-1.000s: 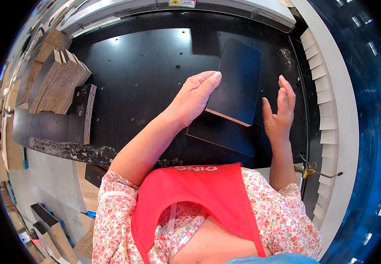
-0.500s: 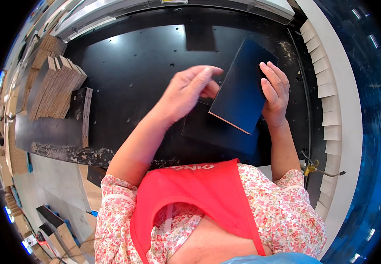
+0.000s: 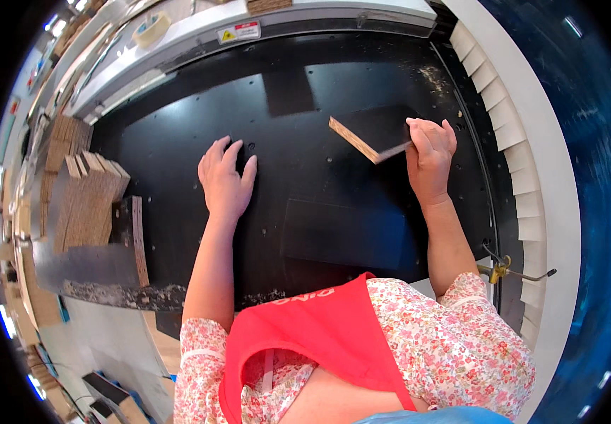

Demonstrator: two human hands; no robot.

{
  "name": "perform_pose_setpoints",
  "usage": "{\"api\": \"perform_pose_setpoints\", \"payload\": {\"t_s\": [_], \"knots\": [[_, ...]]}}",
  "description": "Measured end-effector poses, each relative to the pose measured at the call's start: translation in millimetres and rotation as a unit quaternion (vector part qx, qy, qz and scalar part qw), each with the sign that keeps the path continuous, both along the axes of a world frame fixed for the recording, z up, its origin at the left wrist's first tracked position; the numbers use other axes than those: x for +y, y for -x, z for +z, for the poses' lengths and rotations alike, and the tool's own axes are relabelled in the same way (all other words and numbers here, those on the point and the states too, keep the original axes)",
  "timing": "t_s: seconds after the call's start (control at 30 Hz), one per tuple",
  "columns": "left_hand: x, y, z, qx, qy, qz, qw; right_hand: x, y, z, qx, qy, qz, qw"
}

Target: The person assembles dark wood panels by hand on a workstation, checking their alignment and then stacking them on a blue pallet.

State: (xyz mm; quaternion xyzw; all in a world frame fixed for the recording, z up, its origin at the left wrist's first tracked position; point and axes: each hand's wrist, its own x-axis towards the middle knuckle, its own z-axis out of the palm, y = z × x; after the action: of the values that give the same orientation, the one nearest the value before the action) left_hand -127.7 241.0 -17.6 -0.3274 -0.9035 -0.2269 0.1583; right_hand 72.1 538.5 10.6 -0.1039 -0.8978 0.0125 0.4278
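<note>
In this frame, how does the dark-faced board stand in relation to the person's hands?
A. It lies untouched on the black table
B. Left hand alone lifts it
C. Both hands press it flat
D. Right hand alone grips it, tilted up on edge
D: the right hand grips the dark board tilted with its pale edge showing, while the left hand rests flat on the black table, apart from it.

Woodworking workshop: black machine table strewn with sawdust; cut chipboard pieces stacked at its left; masking-tape roll on the ledge behind it.
</note>
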Motion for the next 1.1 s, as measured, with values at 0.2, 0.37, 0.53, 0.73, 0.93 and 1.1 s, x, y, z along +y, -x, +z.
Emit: {"api": "perform_pose_setpoints", "payload": {"t_s": [0.2,0.37,0.53,0.73,0.93,1.1], "knots": [[-0.9,-0.1,-0.3,-0.021,-0.009,-0.001,1.0,4.5,-3.1,-4.3,-0.071,-0.008,-0.099,0.992],[-0.1,1.3,-3.4,-0.025,-0.014,-0.007,1.0,9.5,-3.8,-16.0,-0.105,-0.007,-0.107,0.989],[-1.9,1.1,-2.8,-0.024,-0.018,-0.004,1.0,11.1,-1.4,-17.7,-0.108,-0.015,-0.11,0.988],[-2.7,0.2,-2.9,-0.022,-0.025,-0.006,0.999,10.8,0.2,-22.5,-0.107,-0.002,-0.116,0.987],[-2.3,1.2,-4.9,-0.026,-0.03,-0.005,0.999,10.5,-0.1,-24.8,-0.093,0.009,-0.112,0.989],[-2.3,1.4,-3.2,-0.023,-0.033,-0.007,0.999,10.5,0.9,-25.0,-0.093,0.009,-0.112,0.989]]}}
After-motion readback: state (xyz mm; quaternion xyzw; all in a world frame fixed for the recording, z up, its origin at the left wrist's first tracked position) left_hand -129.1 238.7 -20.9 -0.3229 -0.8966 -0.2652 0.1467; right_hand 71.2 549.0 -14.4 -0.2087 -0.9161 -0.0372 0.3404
